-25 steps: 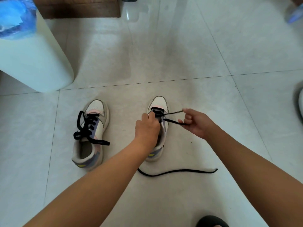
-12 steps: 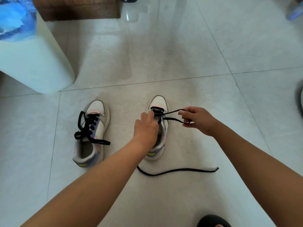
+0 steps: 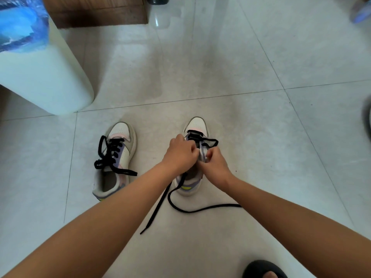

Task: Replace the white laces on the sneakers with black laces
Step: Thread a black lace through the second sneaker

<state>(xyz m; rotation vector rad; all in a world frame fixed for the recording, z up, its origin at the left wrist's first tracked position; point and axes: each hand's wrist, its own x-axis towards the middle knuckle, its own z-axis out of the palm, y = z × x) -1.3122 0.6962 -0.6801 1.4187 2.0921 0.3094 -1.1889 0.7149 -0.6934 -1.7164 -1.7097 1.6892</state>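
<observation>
Two pale sneakers stand toe-away on the tiled floor. The left sneaker (image 3: 118, 157) carries a black lace through all its eyelets, with the ends loose. On the right sneaker (image 3: 197, 127) a black lace (image 3: 202, 209) runs through the front eyelets only; a small loop of it sticks out to the right near the toe, and both long ends trail on the floor toward me. My left hand (image 3: 180, 152) grips the shoe's upper on the left. My right hand (image 3: 213, 163) pinches the lace at the tongue on the right. Both hands hide the shoe's middle.
A pale round bin (image 3: 46, 77) with a blue liner stands at the far left. Wooden furniture (image 3: 96, 11) sits beyond it. A dark slipper (image 3: 263, 268) on a foot shows at the bottom right. Blurred objects sit at the right edge.
My right hand has moved left from beside the shoe to the tongue, meeting my left hand. One lace end that lay straight on the floor now trails toward me on the left.
</observation>
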